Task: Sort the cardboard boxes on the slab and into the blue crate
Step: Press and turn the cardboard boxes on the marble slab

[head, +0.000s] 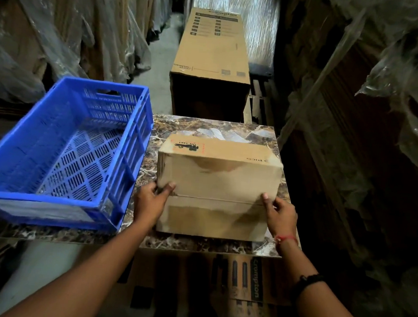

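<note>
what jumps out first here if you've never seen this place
The bright blue crate on the left catches the eye first, resting partly on the marble slab. Right of it, mid-slab, the left hand and right hand grip the upper cardboard box at its sides, stacked on a lower box. A long cardboard box lies beyond the slab.

Crate (46,211) L of 2(?) stacked boxes (216,179)

The cardboard box (217,176) hides most fingers (168,186); the blue crate (47,208) is cropped at left.
</note>
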